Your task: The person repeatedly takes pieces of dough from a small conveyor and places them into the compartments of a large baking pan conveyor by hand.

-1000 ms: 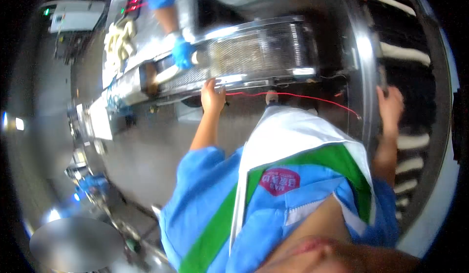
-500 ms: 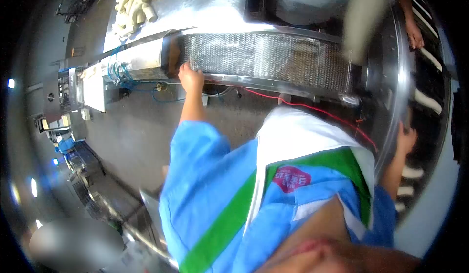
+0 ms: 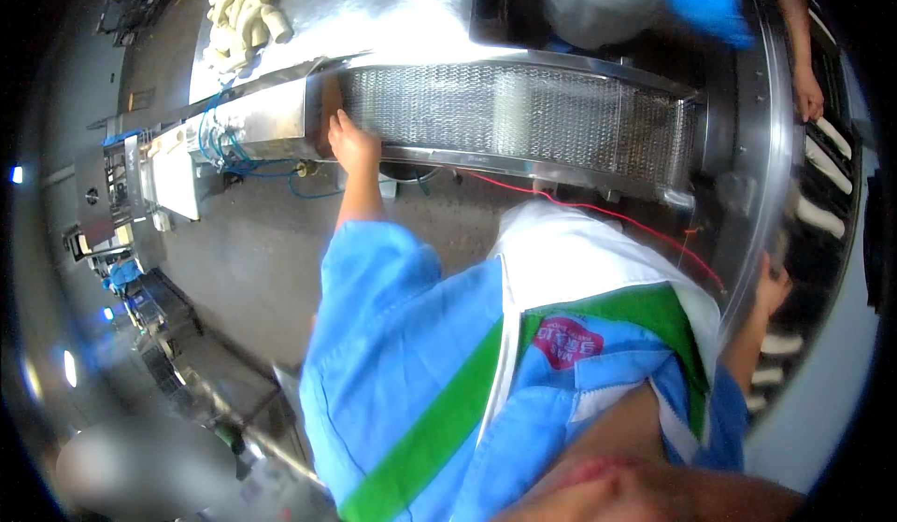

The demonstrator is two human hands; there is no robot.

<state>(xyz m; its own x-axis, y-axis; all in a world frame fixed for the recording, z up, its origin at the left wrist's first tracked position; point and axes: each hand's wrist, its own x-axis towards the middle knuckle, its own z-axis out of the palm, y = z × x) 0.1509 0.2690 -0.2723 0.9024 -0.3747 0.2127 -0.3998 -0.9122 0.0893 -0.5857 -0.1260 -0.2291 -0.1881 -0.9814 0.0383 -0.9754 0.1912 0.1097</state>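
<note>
My left hand [image 3: 354, 145] is at the near left end of a metal mesh conveyor belt [image 3: 448, 101], its fingers partly extended beside the frame. I see nothing held in it. Far to the right, my right hand [image 3: 772, 290] reaches over the metal rail [image 3: 768, 139] of a dark conveyor [image 3: 811, 265], with thumb and fingers apart and nothing visible in the grip. Long pale dough-like strips [image 3: 820, 216] lie along that dark conveyor, some above my right hand and some below it.
A heap of pale dough-like pieces [image 3: 248, 13] lies on the shiny steel table [image 3: 392, 8] at upper left. Another person's hand [image 3: 809, 99] is over the dark conveyor at upper right. A red cord [image 3: 598, 212] hangs below the mesh belt; blue tubing [image 3: 220, 143] sits left.
My left hand has shifted slightly left along the belt's end. My right hand has moved a little lower. The co-worker's hand has moved down, and their body has shifted. Strips on the dark conveyor changed position.
</note>
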